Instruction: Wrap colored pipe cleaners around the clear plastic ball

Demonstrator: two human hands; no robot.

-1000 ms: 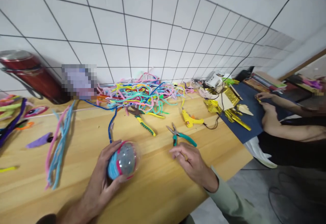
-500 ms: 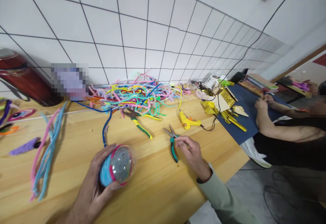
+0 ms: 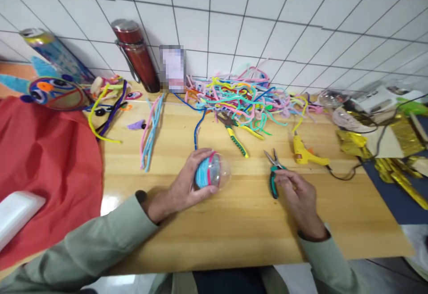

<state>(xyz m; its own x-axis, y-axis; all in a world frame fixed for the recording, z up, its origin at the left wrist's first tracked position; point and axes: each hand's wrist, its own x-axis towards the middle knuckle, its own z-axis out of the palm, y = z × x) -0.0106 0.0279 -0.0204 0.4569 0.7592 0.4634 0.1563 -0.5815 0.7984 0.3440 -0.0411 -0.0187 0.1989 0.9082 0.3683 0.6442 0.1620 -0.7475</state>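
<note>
My left hand (image 3: 185, 180) is wrapped round a clear plastic ball (image 3: 216, 171). Light-blue pipe cleaner covers the ball's near-hand half, and a pink band borders the bare, see-through half. To the right, my right hand (image 3: 299, 193) pinches one handle of long-nose pliers (image 3: 274, 182) with teal and black grips; the jaws are apart and point away from me. Beyond the ball lie larger pliers (image 3: 237, 141) with yellow-green handles. A yellow glue gun (image 3: 306, 151) rests past my right hand. One dark-blue pipe cleaner (image 3: 196, 131) trails toward the ball, its near end partly hidden.
A tangled heap of coloured pipe cleaners (image 3: 240, 95) lies along the tiled wall. Pink and blue strands (image 3: 152, 135) lie left of the ball. A red flask (image 3: 138, 57), a can (image 3: 56, 55) and red cloth (image 3: 50, 164) are farther left. Gold foil (image 3: 401, 133) lies right.
The head view has swung left, bringing the can and red cloth into sight and leaving the co-worker mostly out. Both hands keep their holds on the ball and the pliers.
</note>
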